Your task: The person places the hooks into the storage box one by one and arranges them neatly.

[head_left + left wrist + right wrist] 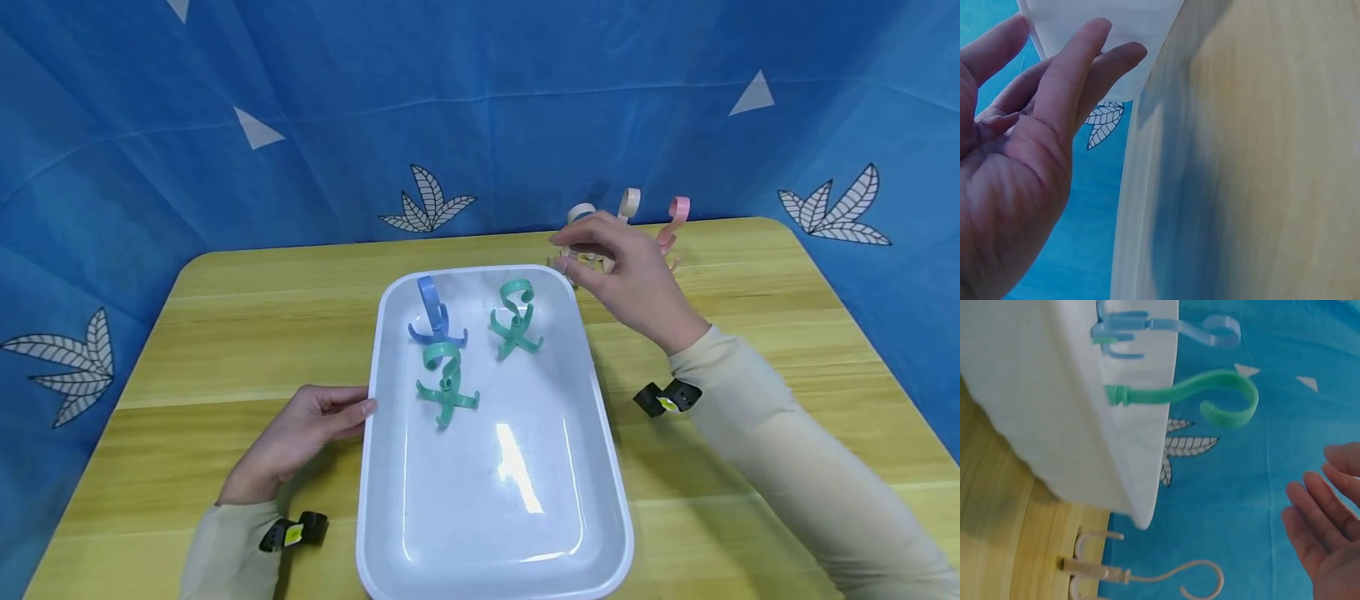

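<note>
Three pale and pink hooks stand on the wooden table point(247, 317), just past the far right corner of the white tray point(517, 533): a white hook point(582, 209), a cream hook point(632, 200) and a pink hook point(678, 218). They are bunched by the right hand point(626, 271), which hides part of them. The right hand is much nearer to them than the left hand point(303, 437), which is over on the other side of the tray.

The right hand has its thumb and first finger spread with a gap between. Its own wrist view shows no hook in its fingers. That view also shows a beige hook point(1113, 573) on the table by the tray's corner. Its long way goes straight up, curly end on top and little arms low down. It cannot be told if this is the white or the cream one.

The left hand is loose, with fingers nearly straight. They touch the outside of the tray's left wall, and the thumb is at the rim.

Inside the tray, at the far end, a blue hook point(432, 305) stands on the left, with one green hook point(516, 331) to its right and another green hook point(447, 392) just in front of it.
</note>
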Available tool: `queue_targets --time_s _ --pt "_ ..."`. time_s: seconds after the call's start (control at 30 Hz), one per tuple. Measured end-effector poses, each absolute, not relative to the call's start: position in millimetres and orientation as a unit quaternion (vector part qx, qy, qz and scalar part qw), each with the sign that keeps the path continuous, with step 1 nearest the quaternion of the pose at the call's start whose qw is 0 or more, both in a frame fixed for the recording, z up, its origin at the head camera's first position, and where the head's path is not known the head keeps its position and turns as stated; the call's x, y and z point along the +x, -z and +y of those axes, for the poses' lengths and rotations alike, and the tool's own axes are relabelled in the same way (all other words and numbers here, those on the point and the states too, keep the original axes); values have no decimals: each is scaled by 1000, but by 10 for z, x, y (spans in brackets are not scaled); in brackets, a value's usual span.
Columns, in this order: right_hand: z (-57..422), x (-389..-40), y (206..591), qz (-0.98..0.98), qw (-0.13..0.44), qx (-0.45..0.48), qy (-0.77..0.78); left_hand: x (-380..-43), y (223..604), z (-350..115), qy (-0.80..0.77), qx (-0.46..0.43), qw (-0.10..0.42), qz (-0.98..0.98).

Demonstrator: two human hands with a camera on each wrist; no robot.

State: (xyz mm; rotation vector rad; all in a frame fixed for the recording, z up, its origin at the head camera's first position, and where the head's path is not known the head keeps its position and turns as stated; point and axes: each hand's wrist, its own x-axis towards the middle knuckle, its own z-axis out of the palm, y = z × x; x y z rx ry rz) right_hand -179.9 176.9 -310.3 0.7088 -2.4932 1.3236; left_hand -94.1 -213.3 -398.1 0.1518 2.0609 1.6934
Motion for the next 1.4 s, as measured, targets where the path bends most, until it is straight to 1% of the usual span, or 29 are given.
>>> queue_targets --time_s 0.37,0.53,0.87,1.17,1.4 --pt "1912 -1990 3202 -866 128 203 -438 -937 3968 -2144 -610 54 240 753" --pt "1934 -2091 3210 -878 122 177 -428 -944 3959 -2146 -619 57 244 744" --pt "1955 -2297 3309 -843 123 102 -514 -961 3970 -2162 -616 64 244 746" --pt "1888 -2451 3465 -879 147 92 -444 -974 3975 -2168 -607 65 241 754" --pt "1844 -2506 3559 -889 143 72 -429 -967 3992 -2166 -608 66 241 754"
